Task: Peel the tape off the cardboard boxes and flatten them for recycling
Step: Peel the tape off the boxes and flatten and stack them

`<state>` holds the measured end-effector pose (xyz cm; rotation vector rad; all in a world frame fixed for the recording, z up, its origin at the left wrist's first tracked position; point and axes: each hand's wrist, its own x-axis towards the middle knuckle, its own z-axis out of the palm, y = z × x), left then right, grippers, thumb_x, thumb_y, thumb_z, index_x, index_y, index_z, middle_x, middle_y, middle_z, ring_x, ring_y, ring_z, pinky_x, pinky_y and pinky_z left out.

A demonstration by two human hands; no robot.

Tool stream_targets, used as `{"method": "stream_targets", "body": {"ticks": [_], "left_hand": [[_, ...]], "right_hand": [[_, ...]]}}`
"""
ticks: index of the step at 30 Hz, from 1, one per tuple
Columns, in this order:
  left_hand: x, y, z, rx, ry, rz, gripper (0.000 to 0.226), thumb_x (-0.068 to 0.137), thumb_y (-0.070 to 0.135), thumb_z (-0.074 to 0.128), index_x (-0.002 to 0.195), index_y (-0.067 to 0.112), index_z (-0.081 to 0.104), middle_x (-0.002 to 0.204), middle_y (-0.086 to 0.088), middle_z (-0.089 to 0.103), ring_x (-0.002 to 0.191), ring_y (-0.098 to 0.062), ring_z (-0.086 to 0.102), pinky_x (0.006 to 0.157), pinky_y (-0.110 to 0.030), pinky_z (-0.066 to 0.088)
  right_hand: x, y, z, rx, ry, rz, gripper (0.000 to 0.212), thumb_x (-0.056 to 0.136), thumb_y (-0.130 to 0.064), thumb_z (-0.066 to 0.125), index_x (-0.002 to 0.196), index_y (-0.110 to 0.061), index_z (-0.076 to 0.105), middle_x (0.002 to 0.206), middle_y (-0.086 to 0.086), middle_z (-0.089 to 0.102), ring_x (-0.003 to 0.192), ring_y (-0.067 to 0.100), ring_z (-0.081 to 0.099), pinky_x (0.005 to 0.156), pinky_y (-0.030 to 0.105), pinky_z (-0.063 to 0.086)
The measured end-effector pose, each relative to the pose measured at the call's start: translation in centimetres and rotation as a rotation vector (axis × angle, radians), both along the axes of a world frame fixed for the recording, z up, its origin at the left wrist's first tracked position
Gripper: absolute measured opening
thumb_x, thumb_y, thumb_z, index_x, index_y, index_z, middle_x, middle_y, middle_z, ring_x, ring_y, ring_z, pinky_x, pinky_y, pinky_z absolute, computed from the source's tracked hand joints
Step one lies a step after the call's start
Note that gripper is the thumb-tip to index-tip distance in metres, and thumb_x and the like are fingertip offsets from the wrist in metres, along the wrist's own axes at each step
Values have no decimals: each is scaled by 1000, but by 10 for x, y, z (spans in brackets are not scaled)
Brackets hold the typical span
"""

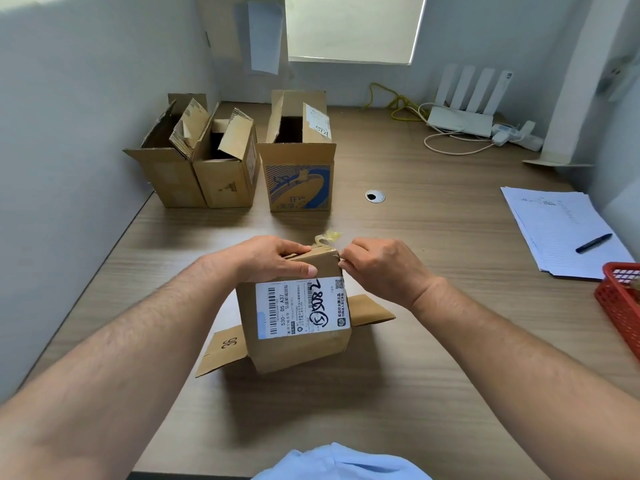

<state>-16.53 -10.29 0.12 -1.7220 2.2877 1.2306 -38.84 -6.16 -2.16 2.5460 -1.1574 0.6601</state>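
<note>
Steadies the small box (298, 320) on the table (433, 216), near the front edge and about midway across. Grips its top with the left hand (277, 259): thumb pressed on the near face just above the white label (301, 308), fingers curled over the far edge. Pinches with the right hand (377, 268) at the box's top right corner, fingertips closed on the tape (327, 239) where it wraps the edge. Leaves a crumpled, yellowish loose end of that tape sticking up above the top, between the two hands. Shows two bottom flaps splayed out on the wood, one toward the lower left marked 36, one toward the right.

Farther back on the left, keeps three more open boxes upright with flaps raised: left box (166, 174) touching the middle box (227, 178), then the blue-printed box (299, 178) just beside them with a narrow gap. Behind the small box and to the right, has a round cable hole (375, 196) in the tabletop. At the back right corner, has a white router (460, 119) with four antennas among white and yellow cords. Along the right side, has a stack of papers (561, 233) with a dark pen (594, 243) lying on it, and a red basket (620, 303) at the frame edge, touching the papers' near corner.
</note>
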Motion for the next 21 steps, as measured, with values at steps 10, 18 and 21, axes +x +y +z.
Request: {"method": "stream_targets", "body": {"ticks": [10, 18, 21], "left_hand": [[-1, -5, -3, -4, -3, -7, 62, 81, 56, 67, 138, 41, 47, 93, 11, 70, 80, -5, 69, 68, -22, 51], [1, -1, -3, -13, -10, -29, 65, 80, 58, 66, 139, 43, 45, 97, 8, 71, 82, -5, 69, 70, -23, 53], [0, 2, -1, -24, -18, -32, 66, 79, 59, 66, 139, 45, 43, 95, 10, 68, 82, -4, 67, 71, -22, 52]], "right_hand": [[21, -9, 26, -21, 206, -76, 24, 62, -8, 80, 62, -11, 55, 54, 4, 57, 36, 22, 45, 43, 15, 10], [23, -15, 23, 23, 197, -40, 16, 64, -6, 72, 65, -8, 57, 56, 6, 58, 40, 20, 40, 42, 21, 25], [20, -18, 25, -24, 99, -73, 22, 58, -7, 74, 60, -9, 52, 51, 5, 53, 37, 22, 42, 43, 18, 23]]}}
